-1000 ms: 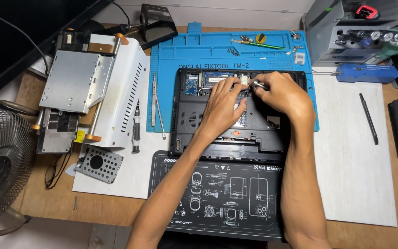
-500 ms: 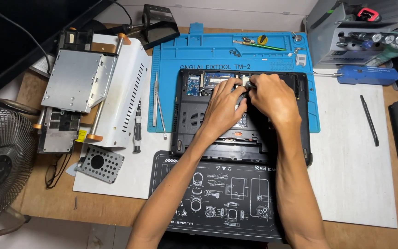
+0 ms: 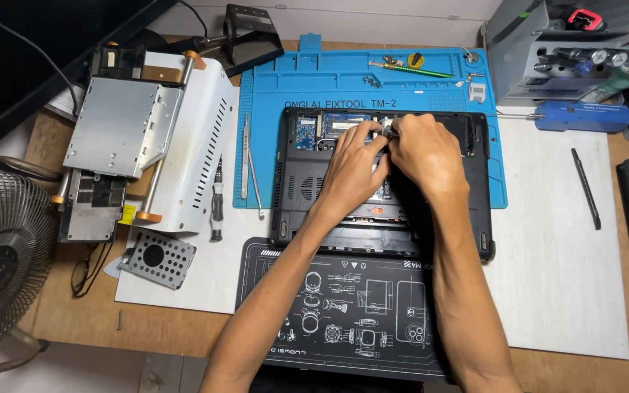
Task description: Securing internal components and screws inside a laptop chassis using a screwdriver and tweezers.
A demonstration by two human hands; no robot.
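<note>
The laptop (image 3: 384, 182) is laid bottom-up on the blue mat (image 3: 285, 145) with its cover already off and the circuit board (image 3: 322, 127) exposed. A small grey part (image 3: 386, 131) is pinched by the right hand (image 3: 424, 156); the left hand (image 3: 354, 171) is pressed beside it, fingers narrow. Loose screws (image 3: 369, 81) are kept in the mat's top tray.
</note>
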